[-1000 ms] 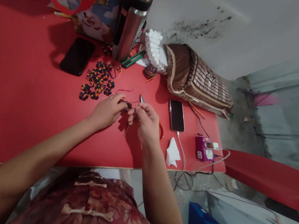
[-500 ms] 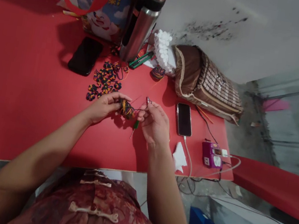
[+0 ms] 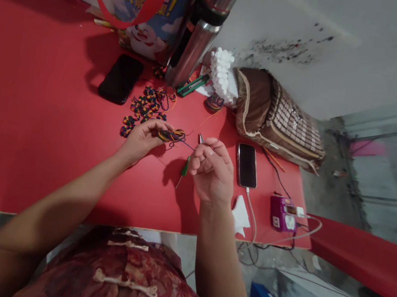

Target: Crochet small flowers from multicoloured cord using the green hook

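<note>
My left hand (image 3: pixel 144 139) is closed round a loose bundle of dark, yellow and purple cord (image 3: pixel 172 136). A dark strand runs from that bundle to my right hand (image 3: pixel 216 169), whose fingers are pinched on it. A small metal tip (image 3: pixel 200 139) pokes out above the right fingers; the rest of that tool is hidden in the hand. Under the right hand lies a green-handled tool (image 3: pixel 185 166) with a thin metal shaft. Several small knotted cord pieces (image 3: pixel 147 102) are piled just beyond my left hand.
At the back stand a printed bag (image 3: pixel 145 13) and a steel thermos (image 3: pixel 196 36). Near them lie a black phone (image 3: pixel 121 79), a green cutter (image 3: pixel 192 85) and another cord coil (image 3: pixel 214 103). Rightward are a brown cushion (image 3: pixel 280 116), a charging phone (image 3: pixel 247 165) and a purple box (image 3: pixel 282 213).
My right hand has moved a little right, away from the left, drawing the strand out longer. The bundle in my left hand looks looser and turned. The whole view has shifted slightly.
</note>
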Tool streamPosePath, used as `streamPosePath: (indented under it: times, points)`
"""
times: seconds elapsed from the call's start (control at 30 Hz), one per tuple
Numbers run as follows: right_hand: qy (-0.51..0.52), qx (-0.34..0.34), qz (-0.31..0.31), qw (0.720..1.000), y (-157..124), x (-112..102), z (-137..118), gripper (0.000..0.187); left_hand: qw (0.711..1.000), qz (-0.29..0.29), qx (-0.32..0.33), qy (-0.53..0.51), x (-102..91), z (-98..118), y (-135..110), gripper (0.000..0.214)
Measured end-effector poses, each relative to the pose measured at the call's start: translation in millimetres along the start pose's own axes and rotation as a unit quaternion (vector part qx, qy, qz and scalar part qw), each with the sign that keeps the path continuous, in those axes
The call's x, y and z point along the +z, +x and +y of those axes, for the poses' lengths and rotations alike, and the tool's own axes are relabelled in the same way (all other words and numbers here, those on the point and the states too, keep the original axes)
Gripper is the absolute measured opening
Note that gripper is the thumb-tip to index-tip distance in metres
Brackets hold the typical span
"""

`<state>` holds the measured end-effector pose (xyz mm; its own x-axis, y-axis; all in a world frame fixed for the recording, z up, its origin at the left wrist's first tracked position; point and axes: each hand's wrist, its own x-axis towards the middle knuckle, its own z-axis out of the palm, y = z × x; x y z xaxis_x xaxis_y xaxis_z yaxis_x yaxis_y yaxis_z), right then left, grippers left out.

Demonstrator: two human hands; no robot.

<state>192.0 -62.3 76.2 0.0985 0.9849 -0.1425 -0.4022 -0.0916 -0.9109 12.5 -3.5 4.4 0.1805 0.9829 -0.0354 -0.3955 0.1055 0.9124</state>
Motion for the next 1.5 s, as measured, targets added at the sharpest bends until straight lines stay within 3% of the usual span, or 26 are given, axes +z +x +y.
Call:
streamPosePath:
  times: [0.1,0.23,0.37,0.43,0.5,0.6,0.67,0.87,1.23,1.5]
  points:
    - [-0.006,0.009,0.018,1.000,-0.4,-4.7,3.9,0.024,0.997,0.049,0.050,0.008,-6.0,0.1,4.1,0.018]
    - [-0.017,0.035,0.004,0.999,1.5,-3.6,12.3,0.032,0.996,0.076,0.040,-0.003,-13.2,-6.9,7.6,0.015]
    - [-0.007,0.117,-0.055,0.992,6.0,10.0,25.5,0.074,0.996,0.078,0.042,-0.025,-11.2,-10.9,6.6,0.019]
    - [0.008,0.152,-0.087,0.985,9.5,18.3,33.1,0.085,0.995,0.078,0.046,-0.029,-9.8,-9.8,5.7,0.021]
    - [0.017,0.185,-0.115,0.976,12.9,24.4,40.0,0.076,0.995,0.083,0.055,-0.032,-10.3,-8.1,5.9,0.023]
    - [0.008,0.212,-0.125,0.969,14.7,26.5,47.0,0.049,0.992,0.096,0.074,-0.040,-13.8,-6.8,9.1,0.025]
    - [-0.006,0.196,-0.102,0.975,12.4,23.8,48.4,0.040,0.989,0.104,0.090,-0.050,-16.3,-7.1,12.2,0.024]
    - [-0.046,0.101,0.006,0.994,-2.0,9.5,34.0,0.038,0.985,0.116,0.105,-0.079,-19.0,-9.7,17.0,0.026]
    - [-0.159,-0.075,0.121,0.977,-27.1,-11.9,0.3,0.022,0.986,0.144,0.086,-0.008,-21.2,-2.1,12.1,0.022]
    - [-0.133,-0.083,0.152,0.976,-26.4,-20.9,-7.8,0.020,0.990,0.109,0.067,0.062,-14.6,9.1,3.3,0.007]
